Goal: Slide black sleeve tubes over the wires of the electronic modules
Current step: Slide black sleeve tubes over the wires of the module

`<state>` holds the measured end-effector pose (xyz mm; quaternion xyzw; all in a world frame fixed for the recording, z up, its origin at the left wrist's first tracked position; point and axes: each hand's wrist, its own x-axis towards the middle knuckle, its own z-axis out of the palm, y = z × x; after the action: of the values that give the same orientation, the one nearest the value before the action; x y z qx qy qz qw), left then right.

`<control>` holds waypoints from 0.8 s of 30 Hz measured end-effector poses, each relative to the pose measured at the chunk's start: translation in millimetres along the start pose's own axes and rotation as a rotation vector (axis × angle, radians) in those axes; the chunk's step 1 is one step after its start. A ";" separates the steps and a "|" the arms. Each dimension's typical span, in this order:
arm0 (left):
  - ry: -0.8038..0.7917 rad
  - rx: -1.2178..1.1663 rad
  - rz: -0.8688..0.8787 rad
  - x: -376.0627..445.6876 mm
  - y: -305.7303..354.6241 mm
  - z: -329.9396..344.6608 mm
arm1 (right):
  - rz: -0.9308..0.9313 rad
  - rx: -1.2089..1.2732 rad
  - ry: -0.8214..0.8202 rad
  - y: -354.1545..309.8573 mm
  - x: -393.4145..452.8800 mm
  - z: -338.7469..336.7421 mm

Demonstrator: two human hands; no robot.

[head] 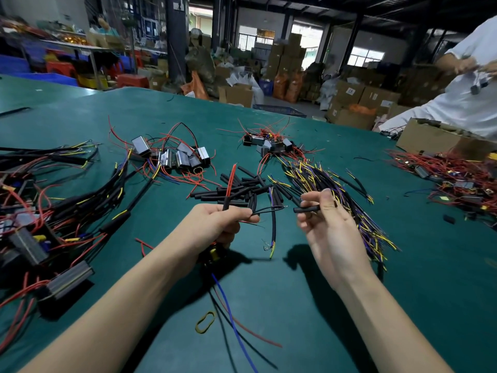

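Note:
My left hand (217, 224) grips a module's wire bundle above the green table. A red wire (231, 180) with a black sleeve on its base sticks up from the fist. Thin black wires (269, 210) point right from my fingertips, and blue, black and red leads hang below the wrist. My right hand (326, 224) pinches a short black sleeve tube (306, 209) between thumb and fingers, its open end a small gap from those wire tips. A pile of loose black sleeve tubes (242, 189) lies just beyond both hands.
Grey modules with red wires (174, 157) lie at centre-left, and a second heap (269, 144) sits farther back. Sleeved assemblies (40, 211) crowd the left edge. A bundle of yellow and purple cables (336, 189) lies under my right hand. A yellow rubber band (205, 321) lies near me. A person in white (462, 98) works beside a cardboard box (430, 138).

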<state>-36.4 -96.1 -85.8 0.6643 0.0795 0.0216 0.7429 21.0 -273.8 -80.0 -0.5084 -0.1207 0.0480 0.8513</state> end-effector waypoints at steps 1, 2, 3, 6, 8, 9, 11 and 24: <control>-0.001 0.006 0.002 0.0 -0.1 0.1 | 0.007 0.021 0.006 0.3 0.2 0.3; -0.003 0.013 0.004 0.1 -0.3 0.3 | 0.014 0.038 0.014 0.3 0.3 0.5; -0.005 0.019 0.006 0.0 -0.3 0.4 | 0.020 0.054 0.021 0.4 0.3 0.9; -0.011 0.017 0.009 0.1 0.0 0.8 | 0.028 0.070 0.017 0.6 0.3 1.9; -0.016 0.017 0.011 -0.1 0.3 0.8 | 0.035 0.056 0.002 1.3 0.2 2.2; -0.018 0.019 0.013 -0.3 0.5 0.9 | 0.040 0.047 -0.005 1.6 -0.1 2.3; -0.022 0.022 0.015 -0.8 1.0 0.8 | 0.047 0.035 -0.019 2.3 -0.5 2.9; -0.033 0.025 0.019 -1.2 0.9 1.1 | 0.047 0.071 0.006 -1.8 -0.8 3.0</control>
<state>-37.4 -97.2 -84.7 0.6744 0.0611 0.0167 0.7356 19.4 -272.3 -77.2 -0.4805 -0.1044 0.0705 0.8679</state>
